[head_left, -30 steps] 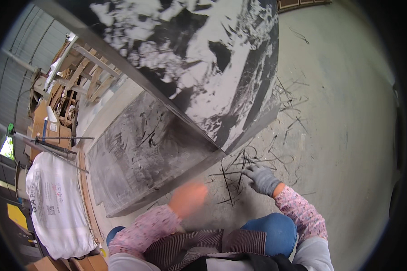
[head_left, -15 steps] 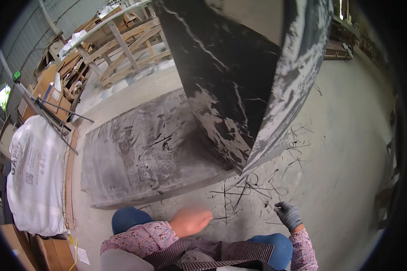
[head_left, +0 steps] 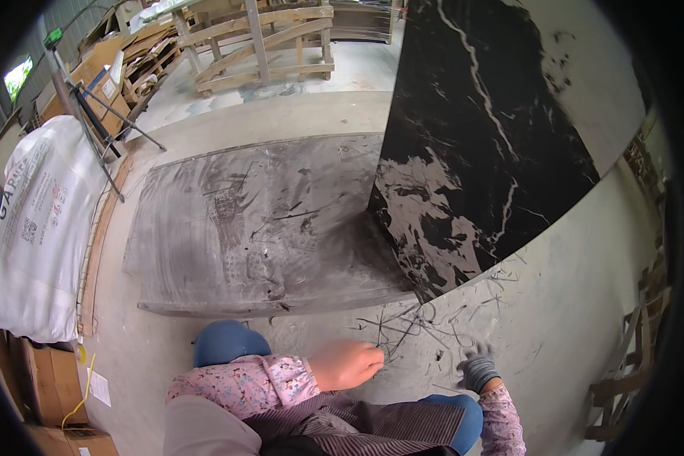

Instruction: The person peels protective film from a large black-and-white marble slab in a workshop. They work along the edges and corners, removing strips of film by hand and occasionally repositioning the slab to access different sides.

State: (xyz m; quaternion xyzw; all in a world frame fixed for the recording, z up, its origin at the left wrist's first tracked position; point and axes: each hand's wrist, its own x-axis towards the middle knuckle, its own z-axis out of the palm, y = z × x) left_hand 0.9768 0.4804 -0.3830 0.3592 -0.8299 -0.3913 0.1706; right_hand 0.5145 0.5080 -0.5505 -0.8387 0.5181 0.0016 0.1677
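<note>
Head view, looking down past a seated or crouching person's knees. Thin black strands [head_left: 412, 328] lie in a loose tangle on the pale concrete floor [head_left: 562, 342], ahead of the two hands, below the bottom corner of a black, white-veined slab [head_left: 494, 144]. The slab stands tilted at the right-hand end of a low, dusty grey platform [head_left: 182, 235].

The bare left hand [head_left: 348, 365] is at the near left of the tangle, its fingers curled inward; its grip is slightly blurred, so I cannot tell whether it pinches a strand. The grey-gloved right hand [head_left: 477, 371] is low over the floor, just right of the tangle, fingers spread, with nothing visible between them.

As far as shows, the work with the strands looks to be at an early stage: most lie scattered, more reach along the floor beneath the slab's edge, a few dark scraps [head_left: 296, 216] rest on the platform, and no gathered bundle is visible. Clearing or sorting them seems largely left to do.
</note>
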